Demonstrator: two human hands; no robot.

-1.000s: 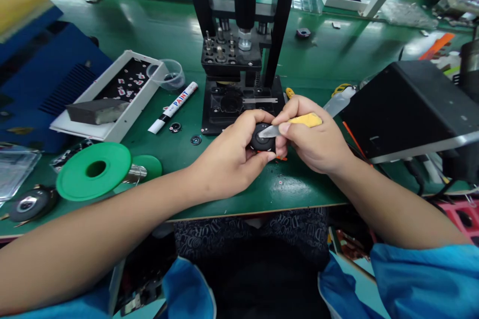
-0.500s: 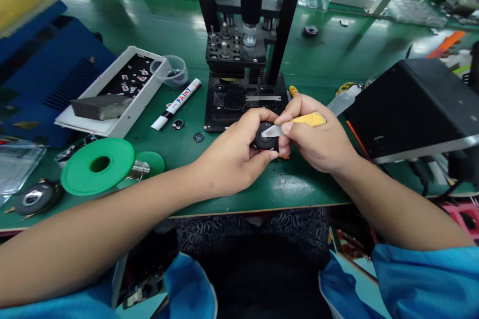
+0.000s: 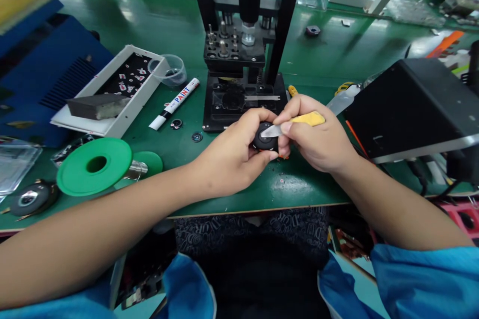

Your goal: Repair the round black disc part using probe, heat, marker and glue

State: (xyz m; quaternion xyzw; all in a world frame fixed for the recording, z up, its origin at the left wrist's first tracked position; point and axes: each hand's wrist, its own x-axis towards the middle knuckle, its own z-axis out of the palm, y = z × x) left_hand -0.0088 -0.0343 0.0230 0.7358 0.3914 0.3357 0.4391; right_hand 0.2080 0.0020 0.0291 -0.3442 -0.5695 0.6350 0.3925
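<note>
gripping round black part (image 3: 264, 144) by its edge in left hand (image 3: 234, 154) | pinching yellow-handled blade (image 3: 272, 131) in right hand (image 3: 314, 144), tip at part's face | tbh go shallow, easy pressure

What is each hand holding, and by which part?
Left hand: the disc, by its rim. Right hand: the blade, pinched near where it meets the yellow handle.

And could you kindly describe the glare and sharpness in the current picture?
Head view: pale glare on the glossy green tabletop near its front edge; head view: the PAINT lettering on the white cylindrical marker is legible, while the blue-and-yellow box at the left edge looks soft; head view: fine detail on the round black part in the bare left hand is unclear.
</note>
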